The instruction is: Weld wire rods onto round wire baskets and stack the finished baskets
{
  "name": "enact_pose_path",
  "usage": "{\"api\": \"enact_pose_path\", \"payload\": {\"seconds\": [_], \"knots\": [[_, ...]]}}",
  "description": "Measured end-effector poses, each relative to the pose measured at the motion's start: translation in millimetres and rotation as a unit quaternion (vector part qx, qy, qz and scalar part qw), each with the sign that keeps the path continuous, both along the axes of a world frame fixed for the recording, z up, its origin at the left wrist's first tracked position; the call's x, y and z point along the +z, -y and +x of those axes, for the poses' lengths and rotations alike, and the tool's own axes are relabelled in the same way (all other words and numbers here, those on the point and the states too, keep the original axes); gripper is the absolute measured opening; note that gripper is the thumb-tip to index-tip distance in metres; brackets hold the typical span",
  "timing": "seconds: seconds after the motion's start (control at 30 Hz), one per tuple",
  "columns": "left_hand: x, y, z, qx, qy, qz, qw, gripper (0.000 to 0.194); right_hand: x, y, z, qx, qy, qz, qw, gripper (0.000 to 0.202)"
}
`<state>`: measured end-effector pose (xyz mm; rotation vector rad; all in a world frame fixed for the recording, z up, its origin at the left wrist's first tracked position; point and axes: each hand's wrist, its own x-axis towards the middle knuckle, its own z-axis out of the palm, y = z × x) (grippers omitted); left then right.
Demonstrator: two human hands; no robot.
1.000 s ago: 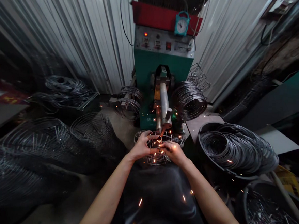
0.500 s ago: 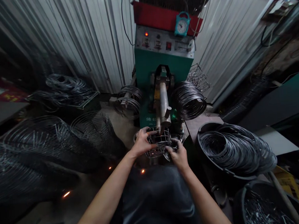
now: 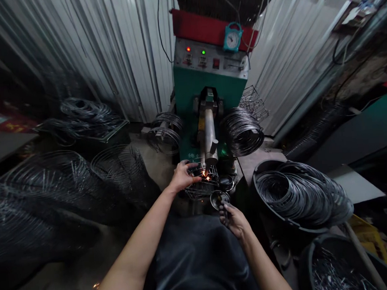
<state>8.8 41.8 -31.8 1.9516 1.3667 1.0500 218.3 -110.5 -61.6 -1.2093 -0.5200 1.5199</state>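
Note:
My left hand (image 3: 182,177) grips the left side of a small round wire basket (image 3: 199,190), thumb and fingers around its wires. The basket sits under the metal arm (image 3: 209,128) of a green spot welding machine (image 3: 224,84). Bright sparks (image 3: 206,176) fly where the arm's tip meets the basket. Closer to me, my right hand (image 3: 233,219) is at the near edge of a small metal bowl (image 3: 212,203), apart from the basket. Its fingers are curled together, and what they hold is too small and dark to make out.
Wire ring coils hang at the machine's left (image 3: 166,133) and right (image 3: 244,132). A black tub (image 3: 262,202) of wire rings stands on the right, above a bin (image 3: 309,260) of short metal pieces. Wire mesh baskets (image 3: 50,181) fill the left. A blue clock (image 3: 233,38) tops the machine.
My right hand has drawn back from the basket toward me, down to the small bowl. Sparks have appeared at the arm's tip, and a green light has come on. My left hand stays on the basket.

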Motion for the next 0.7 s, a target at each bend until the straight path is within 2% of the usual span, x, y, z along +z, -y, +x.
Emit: {"api": "enact_pose_path", "payload": {"seconds": [0.13, 0.2, 0.27, 0.33, 0.43, 0.5, 0.6, 0.7], "knots": [[5.7, -2, -3, -0.021, -0.012, -0.012, 1.0, 0.057, 0.6, 2, 5, -0.038, -0.059, -0.067, 0.995, 0.018], [4.2, 3, -9, -0.024, -0.003, -0.01, 1.0, 0.068, 3.8, 3, 9, -0.056, -0.048, -0.061, 0.995, 0.02], [-4.4, 12, -18, -0.013, 0.042, -0.009, 0.999, 0.088, 4.7, 8, 12, -0.09, 0.029, -0.021, 0.995, 0.024], [-20.1, 22, -26, 0.016, 0.108, -0.034, 0.993, 0.105, 0.1, 16, 16, -0.114, 0.16, 0.032, 0.98, 0.026], [-48.2, 34, -28, 0.024, 0.205, -0.111, 0.972, 0.103, -19.0, 35, 18, -0.073, 0.329, 0.075, 0.939, 0.023], [-62.6, 36, -25, 0.002, 0.273, -0.138, 0.952, 0.097, -35.6, 49, 17, -0.024, 0.375, 0.072, 0.924, 0.019], [-73.0, 34, -19, -0.018, 0.351, -0.151, 0.924, 0.095, -55.9, 66, 16, 0.014, 0.402, 0.065, 0.913, 0.012], [-74.2, 29, -17, -0.026, 0.376, -0.161, 0.912, 0.094, -65.5, 74, 18, 0.038, 0.433, 0.084, 0.897, 0.011]]}}
